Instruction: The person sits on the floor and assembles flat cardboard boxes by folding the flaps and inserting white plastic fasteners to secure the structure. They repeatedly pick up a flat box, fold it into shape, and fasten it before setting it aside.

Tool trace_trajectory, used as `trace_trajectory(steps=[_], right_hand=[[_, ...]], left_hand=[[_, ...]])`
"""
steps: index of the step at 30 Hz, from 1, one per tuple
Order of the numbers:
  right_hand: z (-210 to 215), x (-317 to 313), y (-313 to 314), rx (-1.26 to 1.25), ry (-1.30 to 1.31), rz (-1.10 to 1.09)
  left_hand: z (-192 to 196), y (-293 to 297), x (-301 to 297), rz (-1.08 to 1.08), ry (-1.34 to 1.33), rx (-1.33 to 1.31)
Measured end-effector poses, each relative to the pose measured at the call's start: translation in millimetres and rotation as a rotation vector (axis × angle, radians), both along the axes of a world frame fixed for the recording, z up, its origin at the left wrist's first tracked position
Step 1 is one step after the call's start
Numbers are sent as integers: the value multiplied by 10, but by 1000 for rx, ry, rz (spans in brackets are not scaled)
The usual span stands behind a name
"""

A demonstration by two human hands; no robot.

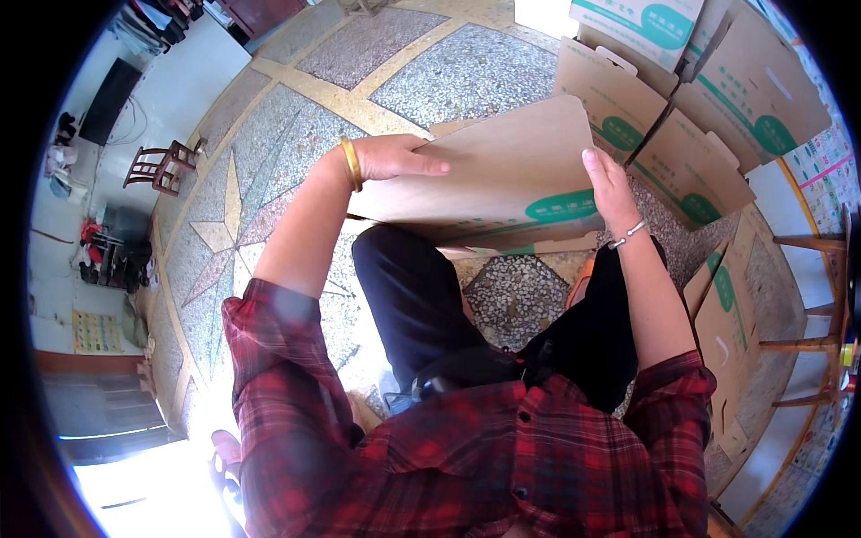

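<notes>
Where hands (395,158) overlap, cardboard sheet (502,170) hidden.

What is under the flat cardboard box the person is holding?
Under the flat cardboard box held by the left hand and right hand are dark-trousered knees and patterned stone floor. Whatever lies directly beneath stays covered.

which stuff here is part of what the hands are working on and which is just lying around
In hand:
- left hand and right hand, both gripping the flat cardboard box held over the knees

Lying about:
- stack of folded boxes beyond it
- flat cartons leaning at the right
- small wooden chair far left
- wooden stool at the right edge
</notes>
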State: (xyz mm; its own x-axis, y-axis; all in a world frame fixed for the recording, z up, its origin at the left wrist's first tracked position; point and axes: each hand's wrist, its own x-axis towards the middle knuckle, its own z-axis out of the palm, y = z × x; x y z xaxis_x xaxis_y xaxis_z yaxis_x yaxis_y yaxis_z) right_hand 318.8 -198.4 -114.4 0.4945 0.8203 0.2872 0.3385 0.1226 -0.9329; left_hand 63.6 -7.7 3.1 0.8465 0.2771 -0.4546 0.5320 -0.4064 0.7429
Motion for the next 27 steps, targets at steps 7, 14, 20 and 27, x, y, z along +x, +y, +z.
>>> trace_trajectory(steps=[7, 14, 20, 27], right_hand=[[-46, -84, -112, 214, -500, -433], [-189, -683, -60, 127, -467, -44], [-288, -806, 130, 129, -355, -12], [-299, -954, 128, -8, -412, -104]], left_hand=[[-118, 56, 280, 99, -43, -47], [-87, -8, 393, 52, -45, -32], [-189, 28, 403, 22, -76, -8], [-226, -34, 401, -41, -104, 28]])
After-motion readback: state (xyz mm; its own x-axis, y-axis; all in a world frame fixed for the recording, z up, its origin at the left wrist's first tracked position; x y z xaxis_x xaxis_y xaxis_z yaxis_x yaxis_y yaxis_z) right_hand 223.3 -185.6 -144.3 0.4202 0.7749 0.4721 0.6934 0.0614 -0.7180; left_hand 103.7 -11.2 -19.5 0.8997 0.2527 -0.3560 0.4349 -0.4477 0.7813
